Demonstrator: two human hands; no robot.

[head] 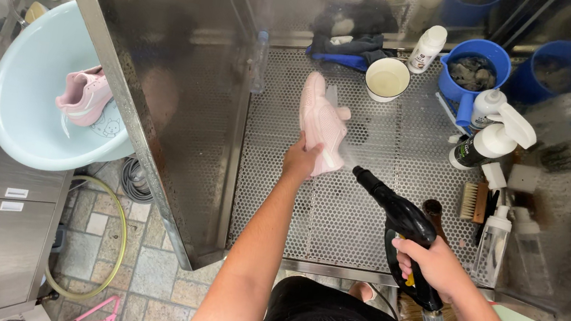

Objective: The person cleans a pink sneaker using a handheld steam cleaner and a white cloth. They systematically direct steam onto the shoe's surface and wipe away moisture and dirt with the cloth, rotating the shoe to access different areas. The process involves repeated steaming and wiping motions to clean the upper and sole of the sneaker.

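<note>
Pink and pale, a sneaker (pixel 323 122) is held up over the perforated steel floor (pixel 360 217) of a metal wash booth, its heel end gripped by the person's left hand (pixel 298 161), whose fingers are closed around the shoe's lower end. The right hand (pixel 433 266) is wrapped around the grip of a black spray gun (pixel 401 219), whose nozzle points up and left at the sneaker, with a faint mist showing between nozzle tip and shoe. Seen from the head camera, both bare forearms reach in from the bottom of the frame above a dark printed shirt.

Behind the shoe, along the back of the booth, stand a cream-coloured cup (pixel 387 78), a white bottle (pixel 427 49) and a blue jug (pixel 474 72) filled with grey liquid, with dark cloths (pixel 353 38) bunched to the left of the cup. To the right of the spray gun, white spray bottles (pixel 493 135) and a wooden brush (pixel 474 201) lie against the booth's side wall.

Outside the booth, well apart on the left, a second pink sneaker (pixel 86 94) rests in a light blue basin (pixel 27 122), and a yellowish hose (pixel 108 247) loops across the tiled floor below it.
</note>
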